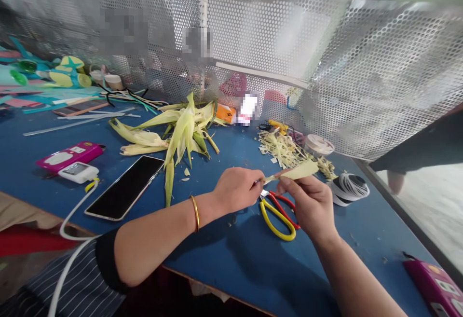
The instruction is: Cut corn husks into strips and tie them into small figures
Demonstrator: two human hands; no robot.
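Between my two hands stretches a pale strip of corn husk [301, 170], above the blue table. My left hand [238, 190] has its fingers closed on the strip's narrow end; the fingertips are partly hidden. The wider part is pinched in my right hand [310, 202] between thumb and fingers. Just below them lie scissors [278, 221] with one yellow and one red handle, their blades mostly hidden by my left hand. A pile of green-yellow corn husks [184, 129] sits left of centre. Husk trimmings [280, 148] are heaped beyond my right hand.
A phone [125, 188], a magenta device [70, 157] and a white cabled device [78, 172] lie at left. Black-and-white cord [350, 189] and a roll of tape [319, 144] stand right. A perforated metal screen [260, 32] borders the table's back. Another magenta device [434, 283] lies near right.
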